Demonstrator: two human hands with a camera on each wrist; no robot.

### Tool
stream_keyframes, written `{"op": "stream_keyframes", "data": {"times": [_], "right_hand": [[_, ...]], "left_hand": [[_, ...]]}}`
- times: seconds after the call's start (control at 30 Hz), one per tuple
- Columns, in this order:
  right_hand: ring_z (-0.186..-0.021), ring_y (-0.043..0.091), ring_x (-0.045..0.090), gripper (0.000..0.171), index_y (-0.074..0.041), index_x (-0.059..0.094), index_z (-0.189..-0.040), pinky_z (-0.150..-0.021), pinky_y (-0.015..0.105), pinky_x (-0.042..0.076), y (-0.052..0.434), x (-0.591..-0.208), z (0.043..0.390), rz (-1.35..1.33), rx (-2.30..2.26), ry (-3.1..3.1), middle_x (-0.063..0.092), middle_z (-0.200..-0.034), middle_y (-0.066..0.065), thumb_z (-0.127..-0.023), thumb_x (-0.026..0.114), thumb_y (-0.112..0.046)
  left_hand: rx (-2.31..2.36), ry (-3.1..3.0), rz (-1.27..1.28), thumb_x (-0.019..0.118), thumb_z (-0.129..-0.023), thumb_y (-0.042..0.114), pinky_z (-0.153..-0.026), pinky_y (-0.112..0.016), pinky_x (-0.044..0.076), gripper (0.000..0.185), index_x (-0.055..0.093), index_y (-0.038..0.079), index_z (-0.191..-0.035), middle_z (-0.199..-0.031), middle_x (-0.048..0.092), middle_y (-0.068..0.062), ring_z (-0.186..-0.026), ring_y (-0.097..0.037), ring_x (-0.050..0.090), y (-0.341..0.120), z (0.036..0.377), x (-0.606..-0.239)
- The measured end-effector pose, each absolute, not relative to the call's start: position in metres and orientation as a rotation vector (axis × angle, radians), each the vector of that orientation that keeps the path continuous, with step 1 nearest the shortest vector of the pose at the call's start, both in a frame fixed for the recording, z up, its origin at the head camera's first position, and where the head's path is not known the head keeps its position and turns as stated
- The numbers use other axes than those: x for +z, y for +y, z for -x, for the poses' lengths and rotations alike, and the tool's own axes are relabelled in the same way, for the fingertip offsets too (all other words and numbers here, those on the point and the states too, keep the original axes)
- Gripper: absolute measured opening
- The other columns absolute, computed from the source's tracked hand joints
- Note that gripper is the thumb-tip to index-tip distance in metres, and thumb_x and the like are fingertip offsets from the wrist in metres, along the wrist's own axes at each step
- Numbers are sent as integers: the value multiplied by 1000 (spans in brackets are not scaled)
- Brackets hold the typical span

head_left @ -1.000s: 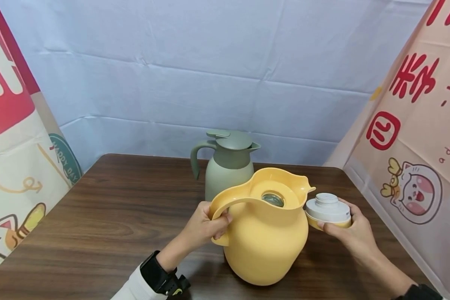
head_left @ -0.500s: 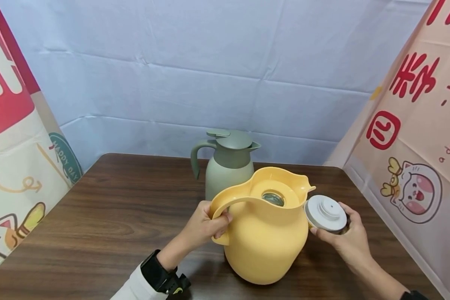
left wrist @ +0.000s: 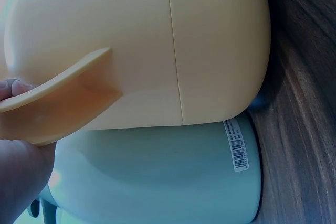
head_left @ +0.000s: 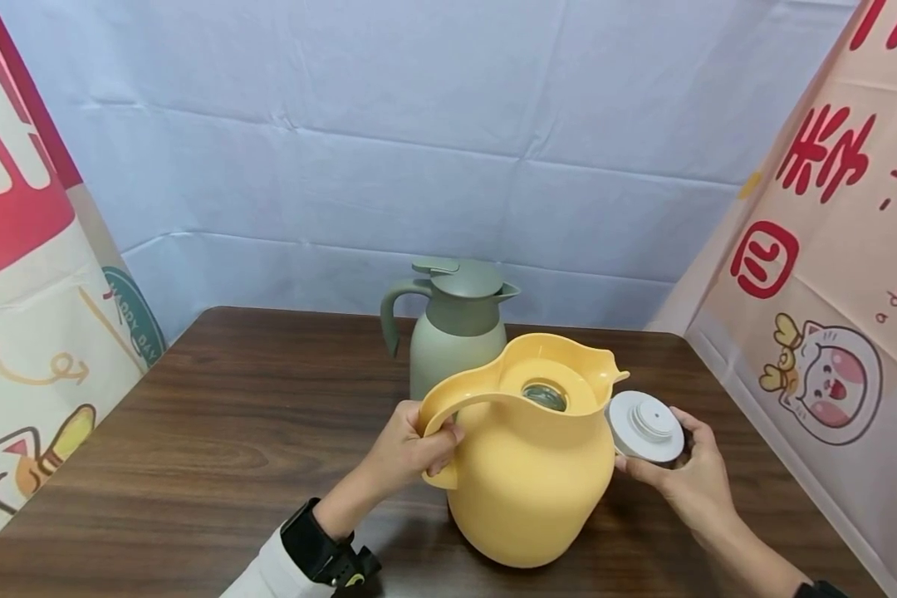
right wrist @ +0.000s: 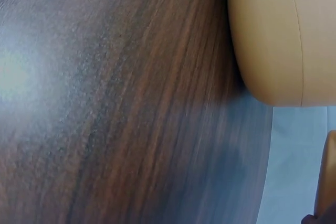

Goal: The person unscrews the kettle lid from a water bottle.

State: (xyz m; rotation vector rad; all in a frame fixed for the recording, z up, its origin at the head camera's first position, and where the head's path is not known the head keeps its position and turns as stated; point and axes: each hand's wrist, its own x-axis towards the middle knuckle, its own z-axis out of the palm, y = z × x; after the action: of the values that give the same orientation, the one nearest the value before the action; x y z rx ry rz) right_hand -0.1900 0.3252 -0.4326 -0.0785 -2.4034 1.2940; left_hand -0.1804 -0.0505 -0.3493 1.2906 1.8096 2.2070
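**Lid tipped further, jug mouth open**

Tilted more steeply than a second ago: white-bottomed lid [head_left: 645, 426], pinched at its rim by the right hand [head_left: 691, 482], underside now turned toward the camera, just beside the spout. Curled round the handle of the yellow jug [head_left: 526, 465], same as before: left hand [head_left: 404, 453]. Mouth uncovered, so lid evidently off for now. Behind, touching or nearly so: green jug [head_left: 452, 328]. Beneath: dark wooden table [head_left: 217, 432]. Around: creased blue backdrop [head_left: 419, 149], cartoon-printed banners [head_left: 830, 274].
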Motion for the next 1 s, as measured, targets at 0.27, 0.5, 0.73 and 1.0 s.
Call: {"op": "stream_keyframes", "data": {"times": [0.27,0.5,0.73,1.0], "right_hand": [[-110,30,42,105,7,22,-136,-77,15,34,294,-386,163,159,1308,-2607,35,-127,22,-62,88,-26],[-110,36,41,106,13,19,-134,-87,38,34,287,-379,155,190,1287,-2740,34,-125,28,-62,87,-23],[-103,35,49,109,15,14,-133,-81,37,42,290,-386,156,210,1302,-2859,39,-120,31,-62,87,-22],[-97,31,53,103,17,15,-128,-79,36,44,288,-391,156,172,1323,-2921,41,-117,31,-62,86,-18]], "left_hand": [[2203,1816,-1302,45,-86,-8,-39,-25,33,24,46,1,-65,-44,36,-10,-37,-20,35,-51,182,-350],[2202,1832,-1307,46,-86,-9,-39,-25,33,24,47,2,-65,-44,36,-10,-37,-20,36,-50,182,-350],[2206,1842,-1299,46,-87,-9,-39,-25,34,24,47,2,-65,-44,37,-10,-36,-20,36,-51,182,-352],[2211,1846,-1292,46,-86,-9,-39,-25,34,24,47,1,-65,-43,37,-10,-36,-19,36,-51,181,-352]]}}
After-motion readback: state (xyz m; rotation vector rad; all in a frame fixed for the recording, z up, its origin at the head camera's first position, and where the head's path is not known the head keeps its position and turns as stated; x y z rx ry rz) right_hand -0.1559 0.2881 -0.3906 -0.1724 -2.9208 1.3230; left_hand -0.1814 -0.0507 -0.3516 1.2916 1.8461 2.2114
